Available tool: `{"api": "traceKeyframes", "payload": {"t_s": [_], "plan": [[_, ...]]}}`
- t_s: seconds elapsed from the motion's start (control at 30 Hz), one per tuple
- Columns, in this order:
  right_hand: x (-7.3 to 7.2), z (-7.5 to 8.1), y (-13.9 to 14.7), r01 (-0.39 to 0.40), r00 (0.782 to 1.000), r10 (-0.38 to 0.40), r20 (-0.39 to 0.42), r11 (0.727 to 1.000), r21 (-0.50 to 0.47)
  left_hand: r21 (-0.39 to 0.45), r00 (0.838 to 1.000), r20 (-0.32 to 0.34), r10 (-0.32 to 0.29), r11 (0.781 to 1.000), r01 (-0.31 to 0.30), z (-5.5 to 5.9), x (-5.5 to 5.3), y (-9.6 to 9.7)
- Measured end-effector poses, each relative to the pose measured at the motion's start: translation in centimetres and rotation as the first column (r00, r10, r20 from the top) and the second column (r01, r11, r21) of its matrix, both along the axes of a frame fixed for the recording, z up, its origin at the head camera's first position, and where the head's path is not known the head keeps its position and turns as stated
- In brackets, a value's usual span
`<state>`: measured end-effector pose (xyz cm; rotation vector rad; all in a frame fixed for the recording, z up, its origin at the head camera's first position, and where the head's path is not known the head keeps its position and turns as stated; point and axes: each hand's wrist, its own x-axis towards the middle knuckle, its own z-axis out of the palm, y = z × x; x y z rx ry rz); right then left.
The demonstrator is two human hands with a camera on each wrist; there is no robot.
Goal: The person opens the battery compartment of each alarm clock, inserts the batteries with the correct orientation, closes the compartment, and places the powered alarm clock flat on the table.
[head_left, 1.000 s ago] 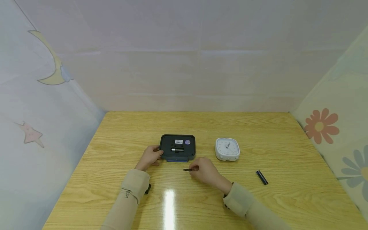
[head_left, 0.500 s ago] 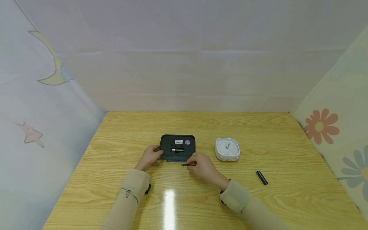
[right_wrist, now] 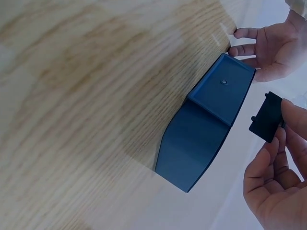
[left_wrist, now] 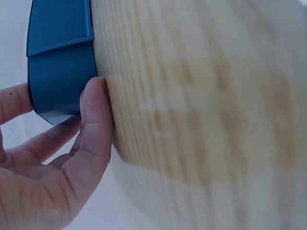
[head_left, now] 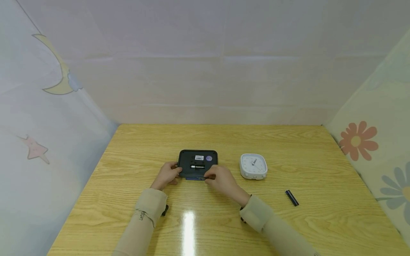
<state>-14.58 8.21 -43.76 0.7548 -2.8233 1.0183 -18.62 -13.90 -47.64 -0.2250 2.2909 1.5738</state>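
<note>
A dark rectangular clock-like device (head_left: pixel 186 172) lies on the table, back up, showing a white label, a purple sticker and a battery (head_left: pixel 198 166) in its compartment. My left hand (head_left: pixel 166 174) grips its near left corner, thumb on top; in the left wrist view the fingers lie about the device's end (left_wrist: pixel 60 72). My right hand (head_left: pixel 222 179) pinches a small black battery cover (right_wrist: pixel 267 118) between thumb and fingers. The cover is over the device's near edge, apart from the compartment. Two small tabs stick out along one of its sides in the right wrist view.
A white alarm clock (head_left: pixel 253 165) stands to the right of the device. Farther right, a loose dark battery (head_left: pixel 292 197) lies on the wooden table (head_left: pixel 153 140). Printed cloth hangs round the back and sides.
My right hand has moved away from me and slightly left, carrying the battery cover from in front of the device to over its near edge. The left hand has stayed put.
</note>
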Motion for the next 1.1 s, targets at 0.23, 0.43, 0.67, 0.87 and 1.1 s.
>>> {"api": "traceKeyframes", "payload": {"t_s": [0.23, 0.43, 0.67, 0.87, 1.1], "plan": [[-0.7, 0.0, -0.5, -0.003, 1.000, 0.002, -0.022, 0.999, -0.041, 0.002, 1.000, 0.010, -0.006, 1.000, 0.006, -0.1, 0.0, -0.1], [-1.2, 0.0, -1.1, -0.005, 0.999, 0.003, -0.051, 0.999, -0.040, -0.001, 1.000, 0.012, -0.004, 1.000, 0.004, 0.0, -0.2, -0.1], [-1.8, -0.1, -1.8, 0.002, 0.998, -0.004, -0.068, 1.000, -0.016, 0.002, 1.000, 0.010, -0.001, 1.000, 0.001, -0.1, -0.2, -0.1], [-2.3, 0.1, -2.2, 0.024, 0.997, -0.024, -0.076, 1.000, -0.009, 0.005, 1.000, 0.007, -0.004, 1.000, 0.004, -0.1, -0.2, -0.1], [-2.9, 0.0, -2.5, 0.033, 0.995, -0.034, -0.090, 0.999, -0.004, 0.002, 1.000, 0.009, 0.001, 1.000, -0.001, 0.0, -0.2, -0.1]]}}
